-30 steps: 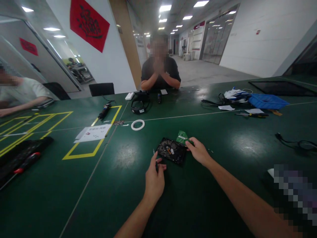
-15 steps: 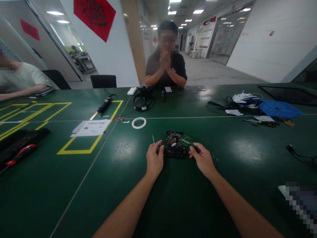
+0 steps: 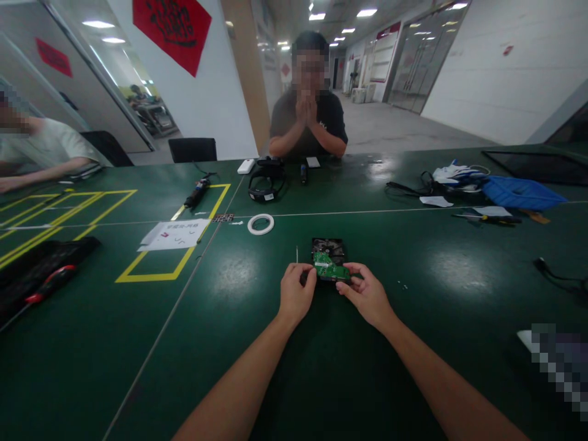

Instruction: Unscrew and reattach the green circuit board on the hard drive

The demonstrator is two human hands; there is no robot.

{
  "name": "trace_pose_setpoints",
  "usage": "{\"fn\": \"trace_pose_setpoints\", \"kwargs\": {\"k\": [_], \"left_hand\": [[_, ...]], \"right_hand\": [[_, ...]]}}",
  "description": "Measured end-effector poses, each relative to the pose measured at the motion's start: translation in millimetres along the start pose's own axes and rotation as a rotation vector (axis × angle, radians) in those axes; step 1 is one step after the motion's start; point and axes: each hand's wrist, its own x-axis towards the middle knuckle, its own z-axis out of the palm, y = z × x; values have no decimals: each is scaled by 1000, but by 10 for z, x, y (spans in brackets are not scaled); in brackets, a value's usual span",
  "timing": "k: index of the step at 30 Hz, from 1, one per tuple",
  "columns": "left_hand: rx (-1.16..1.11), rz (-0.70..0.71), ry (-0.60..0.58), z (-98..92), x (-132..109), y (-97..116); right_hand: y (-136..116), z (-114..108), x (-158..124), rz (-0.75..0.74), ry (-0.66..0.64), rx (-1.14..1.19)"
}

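Note:
A black hard drive (image 3: pixel 327 248) lies on the green table (image 3: pixel 275 367) straight ahead of me. A small green circuit board (image 3: pixel 329 268) rests on its near half. My right hand (image 3: pixel 365 295) pinches the board's near right corner. My left hand (image 3: pixel 297 292) is closed around a thin screwdriver (image 3: pixel 297 255) whose metal tip sticks up, and its thumb touches the drive's left edge.
A white tape ring (image 3: pixel 260 224) lies beyond the drive, with a paper sheet (image 3: pixel 174 234) in a yellow outlined box at left. A person sits opposite behind a black headset (image 3: pixel 265 181). Another person's arm rests at far left. Blue tray (image 3: pixel 521 193), cables and tools at right.
The drive has been turned square to me, and the green board has moved from its right side onto its near half. Both hands came closer together around it.

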Motion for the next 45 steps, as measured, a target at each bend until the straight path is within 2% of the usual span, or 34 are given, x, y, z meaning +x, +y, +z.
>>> {"fn": "trace_pose_setpoints", "kwargs": {"k": [6, 10, 16, 20, 28, 36, 45], "left_hand": [[73, 24, -33, -37, -123, -12], [116, 35, -52, -44, -194, 20], [145, -41, -54, -38, -185, -34], [164, -20, -116, -47, -176, -50], [429, 17, -219, 58, -142, 89], [413, 35, -209, 64, -148, 73], [422, 22, -197, 111, -137, 31]], "right_hand": [[-42, -79, -28, -103, 32, -385], [-78, -124, 4, -111, 16, -554], [-27, -130, 25, -92, 12, -580], [-3, -128, 19, -118, 28, -566], [20, -95, 9, -176, 65, -573], [13, -123, -48, -206, 60, -650], [1, -127, -123, -311, 76, -902]]}}
